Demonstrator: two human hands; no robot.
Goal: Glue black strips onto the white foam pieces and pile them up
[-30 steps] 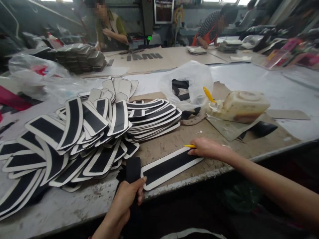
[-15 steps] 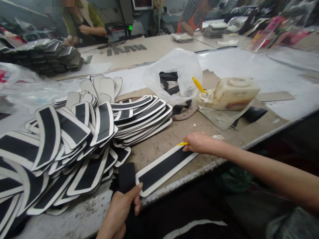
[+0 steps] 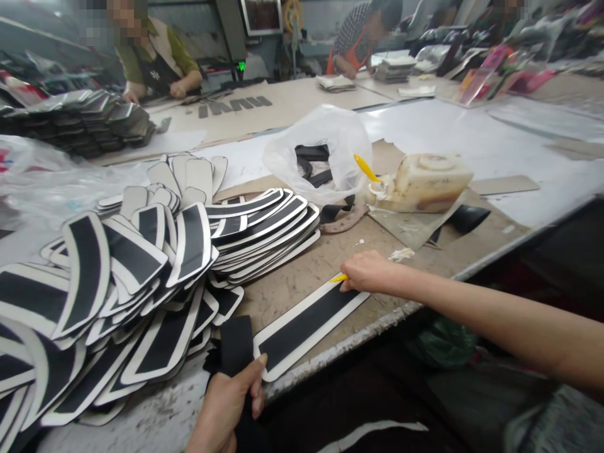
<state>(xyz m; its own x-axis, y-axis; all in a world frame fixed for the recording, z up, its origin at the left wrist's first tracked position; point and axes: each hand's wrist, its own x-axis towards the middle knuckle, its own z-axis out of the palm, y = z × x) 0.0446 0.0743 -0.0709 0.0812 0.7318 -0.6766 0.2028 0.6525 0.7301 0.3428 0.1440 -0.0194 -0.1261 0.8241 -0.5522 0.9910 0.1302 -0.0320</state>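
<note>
A long panel (image 3: 306,333), black in the middle with a white border, lies slanted along the table's front edge. My left hand (image 3: 229,402) is closed at its near corner, thumb on the border and fingers curled below. A black fabric strip (image 3: 236,343) runs beside and behind that hand. At the panel's far end my right hand (image 3: 370,272) grips a slim yellow tool (image 3: 338,278), its tip against the white border. Most of the tool is hidden in my fist. Similar panels (image 3: 264,236) are stacked to the left, with a looser heap (image 3: 136,302) nearer me.
A stained plastic bottle (image 3: 431,182) lies on its side, a yellow handle (image 3: 365,167) at its white-smeared mouth. Behind the panels stands a plastic bag (image 3: 321,135) with black strips inside. Two people work across the table, near dark wrapped bundles (image 3: 80,119).
The view has shifted slightly, so most things sit a little lower and further left. Both hands keep their hold; the yellow tool stays at the panel's far end.
</note>
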